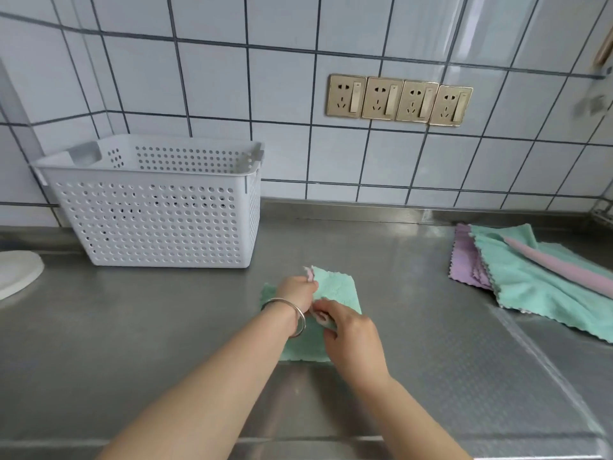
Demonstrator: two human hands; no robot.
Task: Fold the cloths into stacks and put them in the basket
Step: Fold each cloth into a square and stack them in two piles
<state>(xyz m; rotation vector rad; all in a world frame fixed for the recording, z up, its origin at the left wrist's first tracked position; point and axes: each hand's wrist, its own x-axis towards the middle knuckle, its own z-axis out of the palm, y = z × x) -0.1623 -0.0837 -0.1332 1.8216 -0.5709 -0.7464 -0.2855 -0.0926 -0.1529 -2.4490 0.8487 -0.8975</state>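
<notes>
Pinching the green cloth [335, 287] in both grips: left hand [295, 292] nipping its far edge, where a pale pink underside is curling into sight, fingers pressed together on the fabric; right hand [351, 330] nipping a turned-up pink-backed edge nearer the body, thumb and fingers closed on it. Wearing a silver bangle [292, 315] on the left wrist.

Seen from the head camera, the only view here: lying partly folded on the steel counter [414, 360], in front of the white perforated basket [159, 207] and a little to its right, near but not touching. Standing against the tiled wall, the basket; contents impossible to tell through the holes. Waiting well to the basket's right, a loose pile of unfolded cloths [537, 280], green ones overlapping purple, with a pink strip lying across the top. Showing at the frame edge to the basket's left, part of a white round object [16, 273].

Judging the step: squaring edges in mid-fold on one cloth, most of the task remaining.

Risks from here: losing a pinched edge, since the plush fabric is thick and springy, letting the fold flop open; sliding on the slick steel while being pressed, skewing the corners and giving a lopsided stack; carrying it to the basket one-handed and having the layers fan apart.
</notes>
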